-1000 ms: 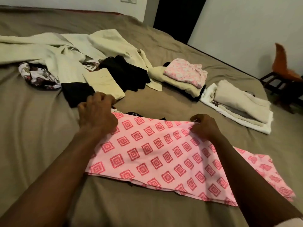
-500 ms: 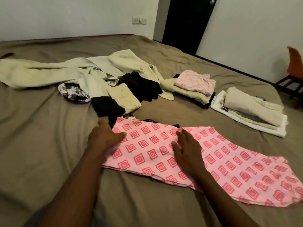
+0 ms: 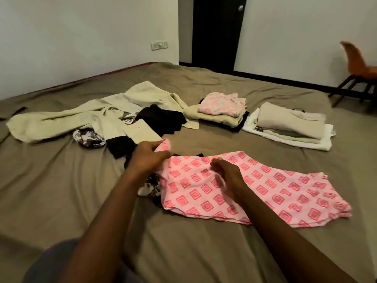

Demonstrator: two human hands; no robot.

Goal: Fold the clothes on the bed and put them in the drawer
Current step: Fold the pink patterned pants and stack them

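A pink cloth with red diamond print (image 3: 271,190) lies across the olive bed (image 3: 61,190) in front of me. My left hand (image 3: 148,158) pinches its left corner and lifts it off the sheet. My right hand (image 3: 228,173) rests on the cloth's middle with curled fingers that appear to pinch the fabric. A black-and-white printed garment (image 3: 150,185) peeks out from under the cloth's left edge. A loose heap of cream and black clothes (image 3: 114,117) lies behind my left hand. No drawer is in view.
Two folded stacks sit at the back right: one topped with a pink floral piece (image 3: 222,104), one of beige and white pieces (image 3: 289,124). An orange chair (image 3: 359,68) stands off the bed's right side. A dark door (image 3: 216,33) is behind.
My left hand has picked up the cloth's left corner and drawn it rightwards, uncovering the printed garment beneath. My right hand went from flat on the cloth to curled fingers. The camera tilted up.
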